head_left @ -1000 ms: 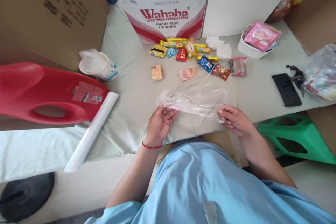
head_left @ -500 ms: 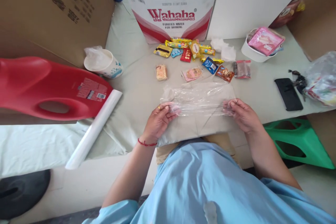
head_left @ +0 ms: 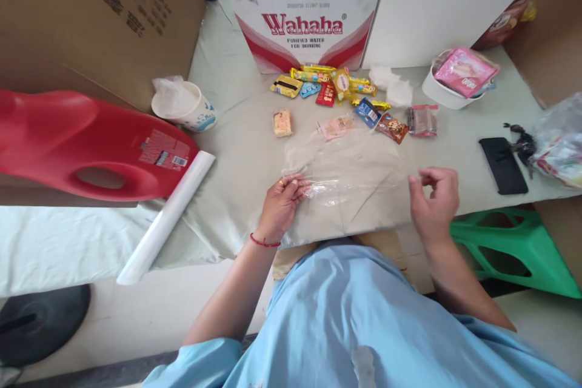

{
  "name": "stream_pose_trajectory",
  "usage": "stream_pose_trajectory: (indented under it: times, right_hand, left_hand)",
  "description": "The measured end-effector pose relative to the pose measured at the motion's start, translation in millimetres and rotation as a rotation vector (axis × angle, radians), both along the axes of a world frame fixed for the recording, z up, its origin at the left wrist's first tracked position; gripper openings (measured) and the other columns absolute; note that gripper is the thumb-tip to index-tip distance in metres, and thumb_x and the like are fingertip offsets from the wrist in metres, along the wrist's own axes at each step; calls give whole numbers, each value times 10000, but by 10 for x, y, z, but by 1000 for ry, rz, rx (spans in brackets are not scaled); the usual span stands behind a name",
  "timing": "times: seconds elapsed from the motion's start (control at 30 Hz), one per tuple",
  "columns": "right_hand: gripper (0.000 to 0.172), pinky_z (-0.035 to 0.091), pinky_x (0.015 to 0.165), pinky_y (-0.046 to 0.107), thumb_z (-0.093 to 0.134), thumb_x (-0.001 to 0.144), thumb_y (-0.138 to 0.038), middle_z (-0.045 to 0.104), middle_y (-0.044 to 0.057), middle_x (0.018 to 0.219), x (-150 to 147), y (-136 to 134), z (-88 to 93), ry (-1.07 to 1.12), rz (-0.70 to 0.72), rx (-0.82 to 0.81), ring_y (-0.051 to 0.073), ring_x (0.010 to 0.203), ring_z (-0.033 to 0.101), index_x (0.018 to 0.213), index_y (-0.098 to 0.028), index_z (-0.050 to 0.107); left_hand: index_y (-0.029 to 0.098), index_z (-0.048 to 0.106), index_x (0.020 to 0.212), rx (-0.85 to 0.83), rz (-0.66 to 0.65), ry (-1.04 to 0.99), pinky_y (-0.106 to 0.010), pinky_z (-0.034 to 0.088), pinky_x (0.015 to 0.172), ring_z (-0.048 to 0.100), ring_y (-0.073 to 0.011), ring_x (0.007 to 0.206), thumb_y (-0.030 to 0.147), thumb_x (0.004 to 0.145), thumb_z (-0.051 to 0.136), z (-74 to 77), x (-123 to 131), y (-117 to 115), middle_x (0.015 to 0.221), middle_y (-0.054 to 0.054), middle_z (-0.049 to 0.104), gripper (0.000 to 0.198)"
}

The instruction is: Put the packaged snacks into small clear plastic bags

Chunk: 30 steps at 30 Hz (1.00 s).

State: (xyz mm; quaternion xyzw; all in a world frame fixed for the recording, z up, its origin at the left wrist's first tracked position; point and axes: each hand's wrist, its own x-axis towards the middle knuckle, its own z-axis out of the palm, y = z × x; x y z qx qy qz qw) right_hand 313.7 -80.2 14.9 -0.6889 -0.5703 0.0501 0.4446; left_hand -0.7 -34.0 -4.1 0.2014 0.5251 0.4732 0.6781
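Note:
A clear plastic bag (head_left: 350, 163) lies loosely spread over the table's near middle, thin and wrinkled. My left hand (head_left: 284, 203) pinches its left edge between thumb and fingers. Just beyond the bag's right edge is my right hand (head_left: 434, 200), its fingers curled and the thumb apart from them, with nothing visible between. Beyond the bag, a wrapped pastry (head_left: 282, 123) sits alone. A pink-and-clear snack packet (head_left: 335, 126) lies at the bag's far edge. Close by are a blue packet (head_left: 366, 113), a brown packet (head_left: 391, 127) and a red-edged clear packet (head_left: 422, 120).
Several yellow snack sticks (head_left: 313, 76) lie before the Wahaha box (head_left: 304, 24). At left stand a paper cup (head_left: 207, 114), a red jug (head_left: 122, 145) and a white plastic roll (head_left: 168, 218). A white tub (head_left: 439, 90), black phone (head_left: 502, 163) and green stool (head_left: 536, 248) are at right.
My right hand has let go of the bag's right edge and shifted slightly right. The bag has slackened and spread toward the snacks. My left hand keeps its pinch.

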Motion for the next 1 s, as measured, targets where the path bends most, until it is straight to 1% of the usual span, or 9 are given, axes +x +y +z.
stream_pose_trajectory:
  times: [0.13,0.2,0.27,0.37,0.53,0.63,0.73,0.87,1.0]
  right_hand:
    - [315,490,991,490,726,971,-439,668,126,1158,-560,-94,-163,-314,430,46,302,1105,614,1221,-259,662]
    - [340,472,994,469,730,978,-409,677,130,1214,-806,-12,-304,-395,529,53,295,1120,597,1277,-260,669]
    - [194,452,961,432,694,1007,-316,709,102,1169,-953,100,-395,-424,551,97,265,1069,587,1195,-270,711]
    - [158,421,901,402,610,1037,-187,747,51,1025,-979,182,-375,-398,612,122,225,972,574,1014,-278,736]
    - [267,413,740,363,495,1058,-155,704,52,874,-770,-25,-225,-355,844,11,199,781,534,1045,-259,741]
    - [283,411,714,351,480,1047,-122,688,50,863,-719,-154,-242,-390,861,27,197,751,525,1059,-254,730]
    - [175,455,824,377,580,1041,-206,706,85,995,-810,-119,-324,-432,732,67,228,876,563,1150,-246,711]
    - [373,418,966,465,675,1009,-329,668,154,1258,-1053,169,-450,-473,577,7,300,1109,559,1370,-243,639]
    - [229,362,891,432,586,1044,-199,712,105,1141,-1161,437,-449,-493,580,6,254,1012,554,1241,-257,688]
  left_hand:
    - [152,728,968,-34,7,24,-213,564,744,756,-118,796,244,865,793,26,61,5,941,-81,816,152]
    - [149,731,967,-32,-9,36,-211,569,745,759,-119,791,249,875,791,42,77,7,941,-86,817,148]
    - [142,739,985,-34,-33,40,-213,577,729,769,-132,788,277,897,780,58,80,10,934,-93,815,166]
    - [138,739,1021,-50,-38,37,-220,580,663,773,-148,741,348,941,745,77,49,38,907,-95,809,225]
    - [151,700,921,-97,3,37,-212,569,579,740,-139,624,383,939,733,85,-40,207,789,-67,778,235]
    - [152,681,887,-103,29,56,-205,553,534,736,-146,604,351,944,714,97,-54,334,755,-65,770,210]
    - [157,676,904,-120,29,73,-205,558,516,730,-142,582,321,966,676,125,-17,411,769,-62,780,176]
    - [160,677,897,-158,18,42,-193,565,518,677,-105,508,295,976,660,145,51,423,724,-38,760,158]
    - [154,675,886,-182,16,5,-196,569,522,657,-101,484,276,956,678,116,60,435,669,-23,729,140]
